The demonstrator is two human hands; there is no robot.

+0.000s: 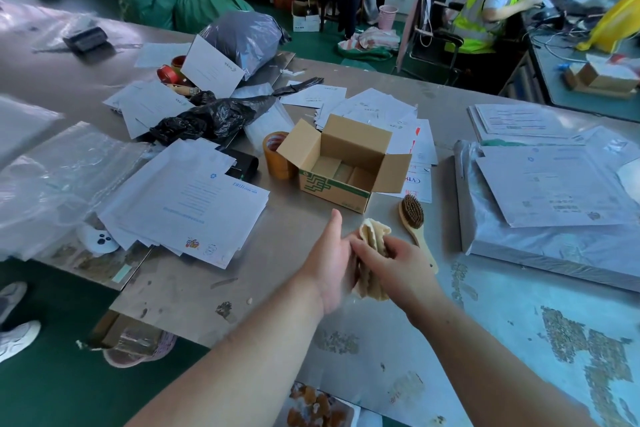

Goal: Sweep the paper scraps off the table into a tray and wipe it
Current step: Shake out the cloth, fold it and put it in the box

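Bunching the cloth [373, 236] just in front of the cardboard box [341, 170], right hand [394, 265] clenched round it, likely readying a wipe; left hand [329, 265] steadies it, grip hidden.

Top envelope [194, 198] of the left stack on the bench [277, 239]: blue print, upside down to the camera. One bold string near its far edge reads roughly "1183", uncertain. Sheet [417, 184] under the right flap of the cardboard box [334, 184]: blue oval logo with letters like "VIB", red characters below it too blurred to read. Print on the big papers [554, 184] at right is too small to read.
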